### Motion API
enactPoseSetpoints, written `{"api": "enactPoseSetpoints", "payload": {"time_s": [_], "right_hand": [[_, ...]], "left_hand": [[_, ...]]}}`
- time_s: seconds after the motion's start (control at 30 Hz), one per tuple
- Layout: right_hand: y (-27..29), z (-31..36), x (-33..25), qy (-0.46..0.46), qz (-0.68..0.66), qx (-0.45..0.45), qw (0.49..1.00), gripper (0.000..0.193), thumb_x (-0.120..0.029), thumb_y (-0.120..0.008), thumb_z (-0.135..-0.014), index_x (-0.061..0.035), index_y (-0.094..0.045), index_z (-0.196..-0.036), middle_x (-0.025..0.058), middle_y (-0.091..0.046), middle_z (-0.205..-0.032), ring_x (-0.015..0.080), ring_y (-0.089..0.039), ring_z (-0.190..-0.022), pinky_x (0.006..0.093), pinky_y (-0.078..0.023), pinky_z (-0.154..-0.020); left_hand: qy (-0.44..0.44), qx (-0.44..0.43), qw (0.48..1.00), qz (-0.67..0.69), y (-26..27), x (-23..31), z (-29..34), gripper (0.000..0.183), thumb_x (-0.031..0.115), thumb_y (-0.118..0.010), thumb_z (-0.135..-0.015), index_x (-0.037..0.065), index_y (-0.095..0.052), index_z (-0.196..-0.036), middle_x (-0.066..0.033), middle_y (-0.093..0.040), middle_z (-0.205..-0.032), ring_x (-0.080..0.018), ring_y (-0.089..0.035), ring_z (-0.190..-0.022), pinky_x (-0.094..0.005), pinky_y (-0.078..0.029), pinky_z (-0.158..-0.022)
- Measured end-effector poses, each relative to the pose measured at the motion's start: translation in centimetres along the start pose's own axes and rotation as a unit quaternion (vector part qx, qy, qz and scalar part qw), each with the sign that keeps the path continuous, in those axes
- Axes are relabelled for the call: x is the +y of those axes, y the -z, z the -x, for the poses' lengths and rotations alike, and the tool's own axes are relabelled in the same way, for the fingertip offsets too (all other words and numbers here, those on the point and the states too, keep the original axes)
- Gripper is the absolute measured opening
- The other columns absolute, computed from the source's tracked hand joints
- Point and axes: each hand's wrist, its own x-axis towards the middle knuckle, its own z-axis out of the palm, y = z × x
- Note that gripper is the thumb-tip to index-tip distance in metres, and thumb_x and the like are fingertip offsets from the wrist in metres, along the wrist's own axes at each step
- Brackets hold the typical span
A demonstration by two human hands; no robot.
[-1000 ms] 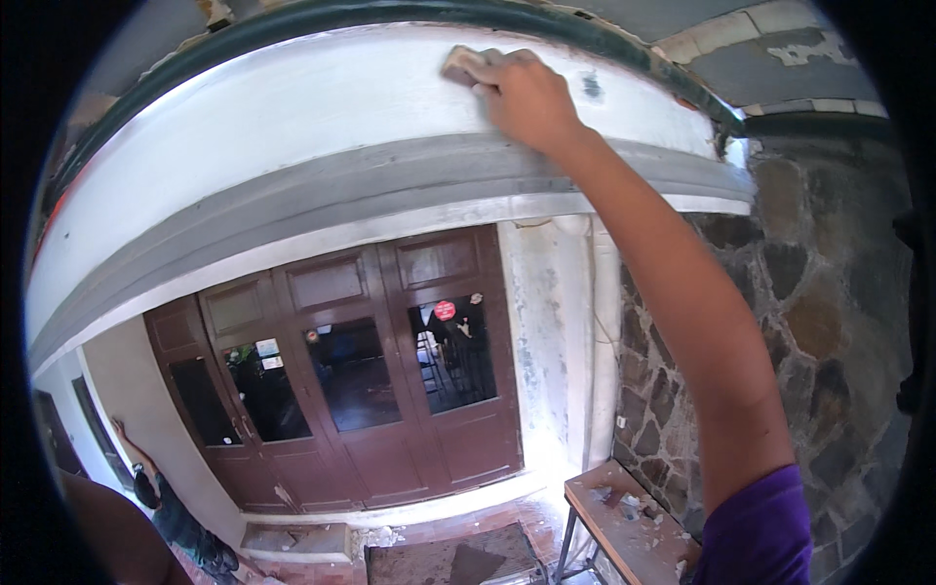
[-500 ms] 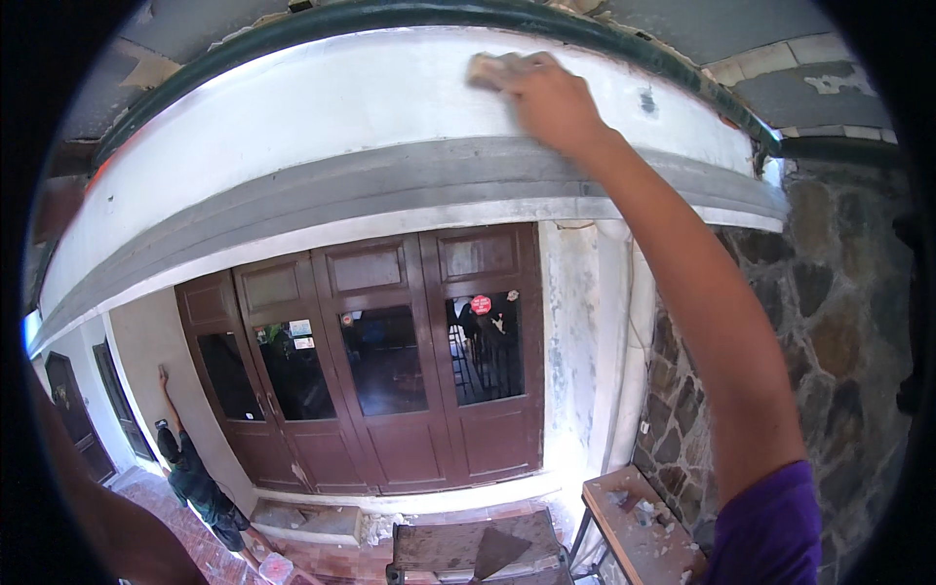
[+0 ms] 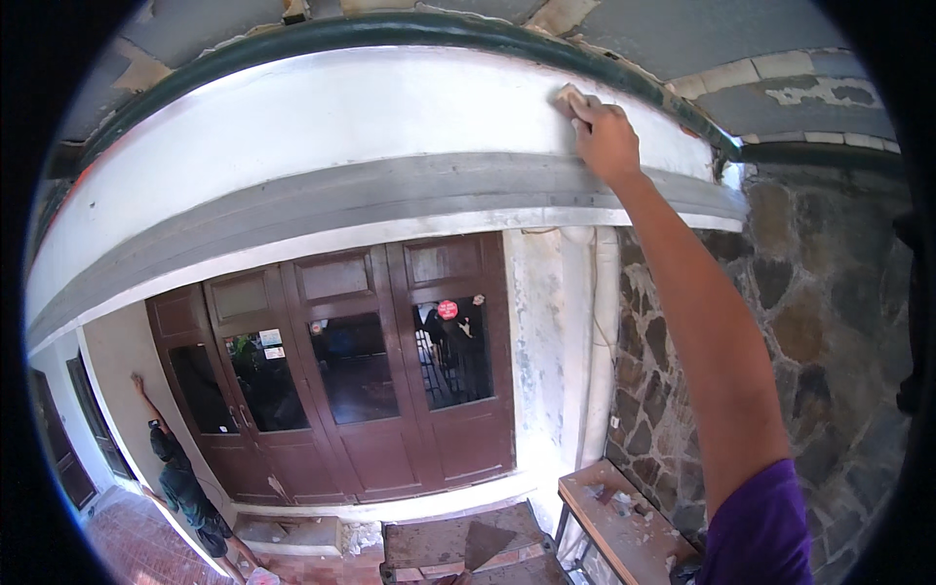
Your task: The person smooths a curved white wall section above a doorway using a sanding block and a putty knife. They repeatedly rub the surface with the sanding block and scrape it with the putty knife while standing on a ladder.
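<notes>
My right hand (image 3: pixel 610 138) is raised high at the end of my stretched arm, its fingers closed around a small tan block (image 3: pixel 567 98). Held near the upper edge of the white wall band (image 3: pixel 370 107), the block appears to press on its surface, though the exact contact is hard to see. Just below the hand runs a grey ledge (image 3: pixel 390 180). A dark green pipe (image 3: pixel 409 29) borders the band from above. My left hand is out of view.
Brown panelled doors (image 3: pixel 341 390) with glass panes stand below. At lower left another person (image 3: pixel 182 478) reaches up the wall. A wooden table (image 3: pixel 619 512) with debris stands lower right, beside a dark bench (image 3: pixel 429 541) bearing a triangular piece (image 3: pixel 486 543). A stone wall (image 3: pixel 780 292) rises at right.
My right hand has moved right along the white band with the block. The view has shifted, and the dark arm shape at lower left is gone from it.
</notes>
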Motion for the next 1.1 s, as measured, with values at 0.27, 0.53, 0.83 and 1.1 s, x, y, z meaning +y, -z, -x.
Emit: {"api": "enactPoseSetpoints", "payload": {"time_s": [0.27, 0.53, 0.83, 1.1], "right_hand": [[10.2, 23.7, -5.3, -0.084, -0.247, 0.010, 0.965, 0.033, -0.005, -0.064, -0.087, 0.0029, -0.061, -0.119, 0.0163, -0.067, -0.107, 0.0236, -0.064, -0.090, 0.0331, -0.050, -0.082], [27.7, 50.5, -22.2, -0.589, -0.482, -0.286, 0.583, 0.049, -0.006, -0.056, -0.095, 0.0027, -0.041, -0.140, 0.0062, -0.066, -0.089, 0.0088, -0.061, -0.073, 0.0223, -0.049, -0.061], [27.6, 49.4, -21.3, -0.531, -0.523, -0.201, 0.635, 0.049, -0.009, -0.063, -0.090, 0.0011, -0.047, -0.135, 0.0181, -0.068, -0.102, 0.0150, -0.064, -0.076, 0.0263, -0.052, -0.064], [24.6, 48.0, -20.1, -0.533, -0.555, -0.204, 0.605, 0.049, -0.011, -0.064, -0.089, 0.0021, -0.049, -0.134, 0.0191, -0.067, -0.093, 0.0149, -0.064, -0.078, 0.0273, -0.053, -0.066]], "left_hand": [[0.001, -0.033, 0.999, 0.004, 0.4, -0.3, -0.6, 0.059, 0.032, -0.071, -0.077, 0.007, -0.054, -0.127, -0.0171, -0.055, -0.122, -0.0376, -0.050, -0.114, -0.0509, -0.038, -0.097], [-0.037, -0.066, 0.997, -0.032, -1.8, -3.3, -3.2, 0.047, 0.030, -0.067, -0.082, 0.006, -0.057, -0.122, -0.0194, -0.063, -0.112, -0.0407, -0.060, -0.100, -0.0491, -0.047, -0.086], [0.116, -0.095, 0.989, -0.002, -1.3, -0.6, -4.0, 0.042, 0.033, -0.062, -0.086, 0.012, -0.059, -0.122, -0.0205, -0.066, -0.104, -0.0382, -0.063, -0.095, -0.0450, -0.050, -0.079], [0.218, -0.155, 0.963, 0.001, 0.6, 2.2, -5.0, 0.045, 0.035, -0.059, -0.088, 0.009, -0.056, -0.124, -0.0234, -0.062, -0.113, -0.0423, -0.060, -0.102, -0.0467, -0.048, -0.086]]}}
